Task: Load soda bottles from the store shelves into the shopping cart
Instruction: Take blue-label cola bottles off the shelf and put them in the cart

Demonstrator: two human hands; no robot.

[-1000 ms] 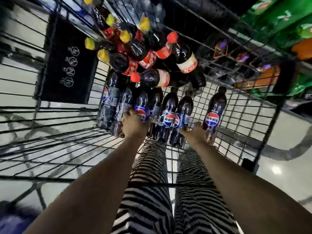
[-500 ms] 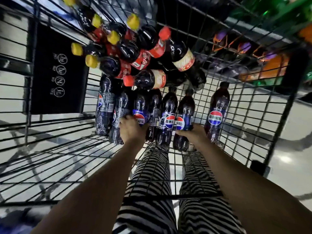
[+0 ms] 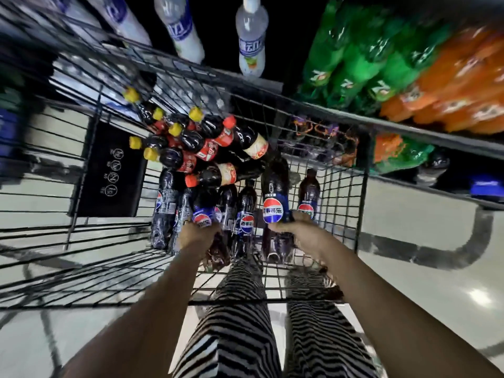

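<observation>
Well under way, by the look of the load. Both hands down inside the shopping cart, each wrapped around a dark cola bottle. Left hand clenched on the lower body of a blue-labelled bottle, fingers hidden behind it. Right hand grasping a larger blue-labelled bottle just under its round logo, bottle base hanging below the hand. Not clear whether either bottle rested on the wire floor or hung just above it.

Between the two hands, more blue-labelled bottles lying side by side on the cart floor, caps pointing away. Outside the left hand, two more of the same kind, close against each other. Outside the right hand, a single smaller bottle lying apart from the row. Beyond the hands, a loose heap of red-labelled cola bottles with yellow and red caps, piled over one another toward the far end of the cart.

Further beyond, past the cart rim, the store shelves: white bottles directly ahead, green bottles ahead of the right hand, orange bottles further out on that side, all blurred. Plenty of stock left there, so more loading possible. Likely remaining for this step: settling the two held bottles into the row, letting go, then reaching back to the shelves.
</observation>
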